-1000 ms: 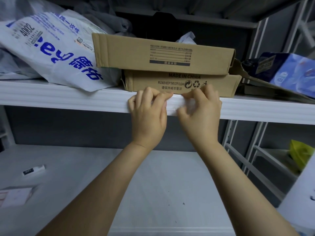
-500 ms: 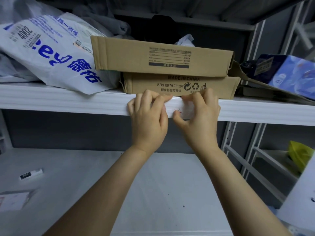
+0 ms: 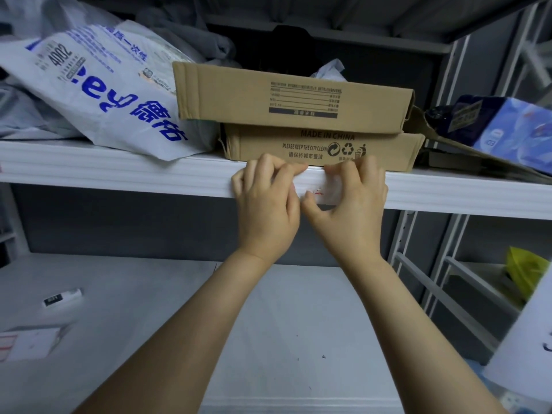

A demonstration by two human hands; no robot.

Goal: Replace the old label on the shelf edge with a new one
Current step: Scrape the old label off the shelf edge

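Note:
A small white label [image 3: 327, 191] with faint red marks lies flat against the front of the white shelf edge [image 3: 134, 174]. It shows in the gap between my two hands. My left hand [image 3: 267, 204] has its fingers curled over the top of the edge at the label's left end. My right hand [image 3: 352, 210] pinches the label, with its fingers over the top of the edge and its thumb under the label's lower left corner. The label's ends are hidden behind my fingers.
Two flat cardboard boxes [image 3: 298, 94] are stacked on the shelf just behind my hands. A white bag with blue print [image 3: 98, 97] lies to their left and a blue package [image 3: 507, 127] to their right. On the lower shelf [image 3: 268, 324], at left, lie a small tag [image 3: 61, 297] and a label sheet [image 3: 27, 342].
Both hands stay at the same spot on the shelf edge. My right thumb has slid left under the label, and more of the label now shows between my hands.

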